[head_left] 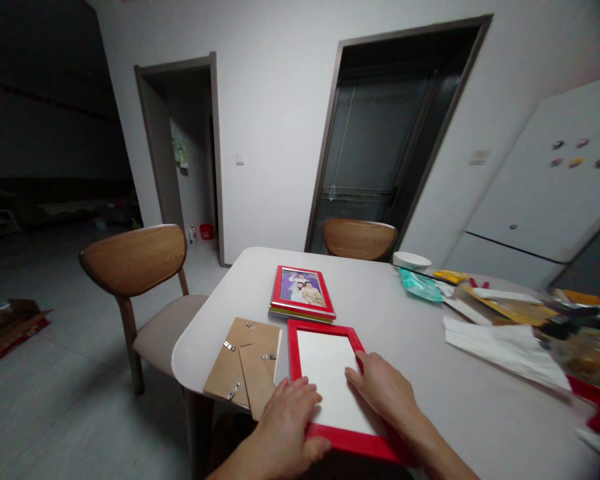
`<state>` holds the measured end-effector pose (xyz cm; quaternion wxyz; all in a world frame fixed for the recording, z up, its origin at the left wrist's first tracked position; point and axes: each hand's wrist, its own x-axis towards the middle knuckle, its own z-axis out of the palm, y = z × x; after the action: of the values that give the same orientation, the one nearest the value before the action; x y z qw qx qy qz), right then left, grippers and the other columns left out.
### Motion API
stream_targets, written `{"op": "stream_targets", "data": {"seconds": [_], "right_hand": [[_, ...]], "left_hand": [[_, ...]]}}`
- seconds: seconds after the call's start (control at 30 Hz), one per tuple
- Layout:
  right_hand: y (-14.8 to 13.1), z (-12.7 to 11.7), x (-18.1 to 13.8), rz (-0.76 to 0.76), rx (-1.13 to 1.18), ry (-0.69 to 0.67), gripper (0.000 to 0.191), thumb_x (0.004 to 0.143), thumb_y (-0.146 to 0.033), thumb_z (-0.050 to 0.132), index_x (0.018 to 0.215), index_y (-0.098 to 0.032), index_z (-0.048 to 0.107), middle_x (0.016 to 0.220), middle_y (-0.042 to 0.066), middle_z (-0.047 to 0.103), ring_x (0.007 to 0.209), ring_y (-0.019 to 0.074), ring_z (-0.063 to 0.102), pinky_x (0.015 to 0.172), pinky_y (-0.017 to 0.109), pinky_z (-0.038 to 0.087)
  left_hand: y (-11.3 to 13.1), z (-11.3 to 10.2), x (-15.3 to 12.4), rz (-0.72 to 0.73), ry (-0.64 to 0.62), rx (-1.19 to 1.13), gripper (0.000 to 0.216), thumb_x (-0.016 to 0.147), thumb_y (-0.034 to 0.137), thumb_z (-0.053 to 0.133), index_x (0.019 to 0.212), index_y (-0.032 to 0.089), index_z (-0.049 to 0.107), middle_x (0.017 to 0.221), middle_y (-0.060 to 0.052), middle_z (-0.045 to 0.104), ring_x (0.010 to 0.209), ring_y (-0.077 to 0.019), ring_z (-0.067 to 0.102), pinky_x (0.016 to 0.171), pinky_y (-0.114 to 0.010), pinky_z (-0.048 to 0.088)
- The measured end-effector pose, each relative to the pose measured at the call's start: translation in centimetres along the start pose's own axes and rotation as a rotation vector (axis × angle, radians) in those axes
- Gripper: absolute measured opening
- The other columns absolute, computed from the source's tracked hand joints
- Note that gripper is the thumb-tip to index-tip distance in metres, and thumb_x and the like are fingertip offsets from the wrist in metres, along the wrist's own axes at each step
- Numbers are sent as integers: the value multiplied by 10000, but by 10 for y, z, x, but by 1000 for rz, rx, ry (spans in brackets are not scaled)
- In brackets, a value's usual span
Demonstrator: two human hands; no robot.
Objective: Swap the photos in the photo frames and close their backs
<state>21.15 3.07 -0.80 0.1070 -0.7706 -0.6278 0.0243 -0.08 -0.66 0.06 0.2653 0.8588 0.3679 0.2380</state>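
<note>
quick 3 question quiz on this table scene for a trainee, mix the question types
1. True or false: both hands rest on the red frame that lies flat with a white sheet in it.
2. What lies on the table just beside the left hand? A) the brown backing board B) a pair of scissors C) a mug
3. Fill in: the stack of frames beyond the hands shows a ____ in its top frame.

Key
1. True: the left hand lies on the near left part, the right hand on the right side.
2. A
3. photo
</note>
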Motion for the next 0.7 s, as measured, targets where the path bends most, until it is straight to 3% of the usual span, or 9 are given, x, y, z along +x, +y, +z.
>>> {"op": "stream_targets", "data": {"seconds": [0.13,0.3,0.47,0.57,0.7], "right_hand": [[-15,1,-5,-103,190,26,406,735,-334,411,1064,-123,522,986,141,562,829,224,539,675,310,381],[-77,-1,-26,-371,372,-26,360,747,-322,420,1037,-156,554,970,105,573,896,207,493,772,298,347],[-134,10,-44,-467,241,-4,414,672,-436,505,1011,-200,542,951,95,564,874,244,471,768,359,314],[-142,19,-48,-488,213,21,471,591,-424,588,1007,-211,526,985,94,536,898,259,448,792,384,297],[-137,20,-48,-529,358,-5,447,585,-311,603,1018,-236,523,1005,65,528,918,230,441,794,344,327]], "left_hand": [[-33,-26,-25,-112,26,136,668,578,256,644,1195,220,391,1304,-105,344,1209,-260,265,988,-483,156],[-90,-50,-55,-382,229,427,617,576,180,594,1168,159,423,1291,-139,354,1202,-282,273,971,-479,207],[-105,-49,-60,-282,337,421,457,614,146,548,1067,191,506,1166,-94,500,1091,-247,431,921,-417,341],[-101,-49,-61,-218,356,398,409,625,148,563,1028,213,536,1092,-78,549,1023,-245,479,881,-405,388],[-101,-50,-64,-172,407,384,362,669,208,573,1029,222,538,1090,-71,545,1007,-234,496,855,-374,427]]}}
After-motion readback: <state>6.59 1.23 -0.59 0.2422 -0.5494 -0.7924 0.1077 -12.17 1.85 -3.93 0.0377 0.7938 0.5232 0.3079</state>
